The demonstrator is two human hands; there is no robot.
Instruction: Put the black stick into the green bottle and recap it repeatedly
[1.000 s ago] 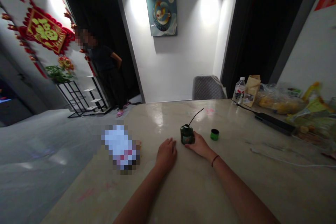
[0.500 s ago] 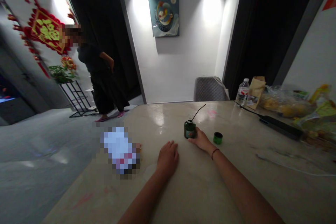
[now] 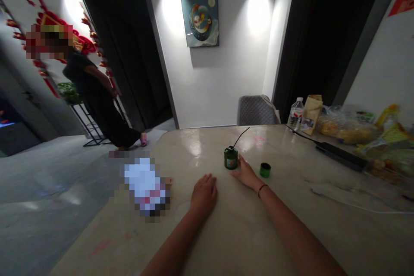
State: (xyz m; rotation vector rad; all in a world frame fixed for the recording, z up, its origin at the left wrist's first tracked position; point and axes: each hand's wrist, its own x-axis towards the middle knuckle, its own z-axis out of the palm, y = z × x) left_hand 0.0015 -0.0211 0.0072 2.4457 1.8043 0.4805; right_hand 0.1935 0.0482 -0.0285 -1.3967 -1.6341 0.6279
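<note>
Green btl (image 3: 230,158): upright on tbl (image 3: 239,233), thin stick (image 3: 241,138) at neck.
R hand (image 3: 245,174): thumb & fingers apart, just beside btl; contact I can't tell.
L hand (image 3: 204,194): on tbl, palm hidden, I can't tell grip.

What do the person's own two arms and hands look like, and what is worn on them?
No gloves are on the left hand or the right hand, and no sleeves show along the forearms. A thin, dark reddish bracelet circles the right wrist; none shows on the left.
</note>
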